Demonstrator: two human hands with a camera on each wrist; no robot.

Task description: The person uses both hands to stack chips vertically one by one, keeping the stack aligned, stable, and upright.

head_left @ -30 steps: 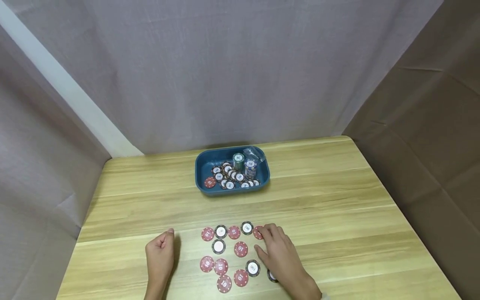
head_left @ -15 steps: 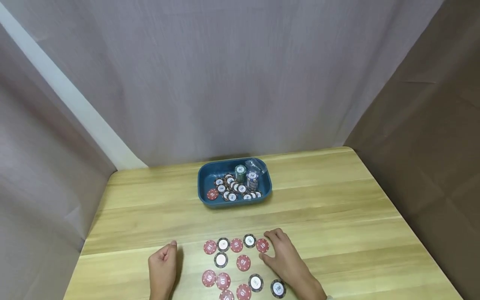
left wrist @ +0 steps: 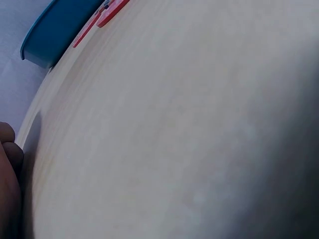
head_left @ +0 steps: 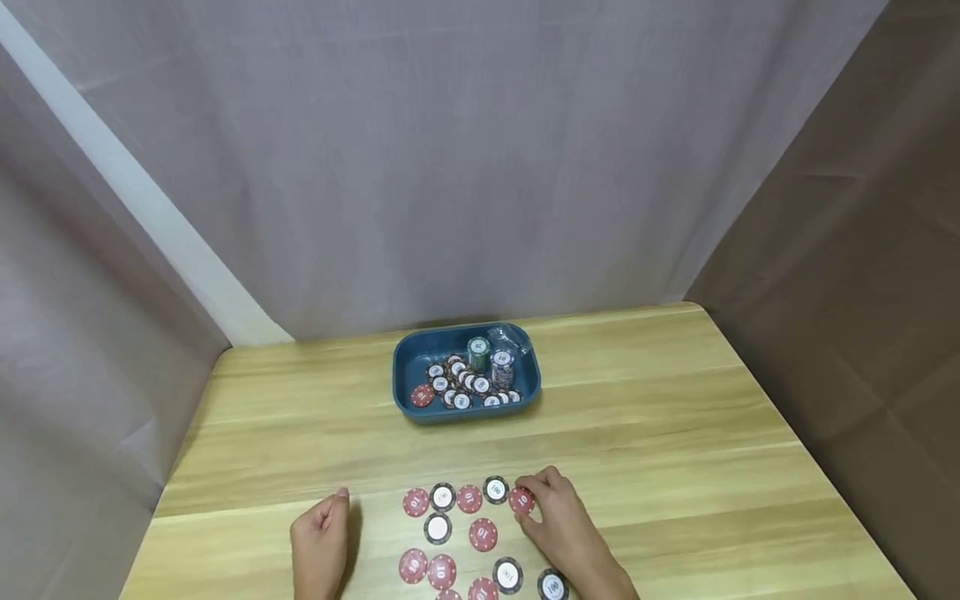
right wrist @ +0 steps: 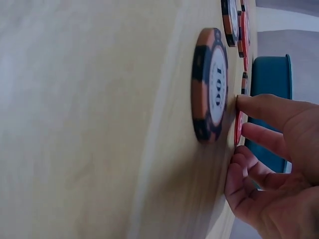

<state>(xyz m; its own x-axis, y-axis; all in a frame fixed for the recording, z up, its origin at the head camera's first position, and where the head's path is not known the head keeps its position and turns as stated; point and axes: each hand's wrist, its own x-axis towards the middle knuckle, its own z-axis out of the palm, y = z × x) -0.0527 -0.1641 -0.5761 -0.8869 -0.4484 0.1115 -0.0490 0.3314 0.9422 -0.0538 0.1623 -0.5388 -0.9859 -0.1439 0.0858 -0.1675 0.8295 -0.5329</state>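
Several red and black poker chips lie flat near the front of the table, a red chip marked 10 (head_left: 482, 534) among them. At the right end of the back row, my right hand (head_left: 564, 527) pinches another red poker chip (head_left: 522, 500) by its edges, thumb and forefinger on either side. The right wrist view shows that red chip (right wrist: 239, 127) between the fingers, flat on the wood, with a black chip marked 100 (right wrist: 212, 85) nearer the camera. My left hand (head_left: 321, 537) rests curled into a fist left of the chips, holding nothing visible.
A blue tray (head_left: 405, 410) stands behind the chips, with loose black chips, a red chip (head_left: 422, 395), a green-edged stack (head_left: 478, 353), a blue-edged stack (head_left: 502, 367) and clear plastic wrap. Grey curtain (head_left: 480, 167) borders the table's back; brown cloth (head_left: 840, 333) hangs at right.
My right hand has drawn its thumb and forefinger in around the red chip after spreading beside it. The head view has tilted, so the table sits lower. The left hand stays curled.
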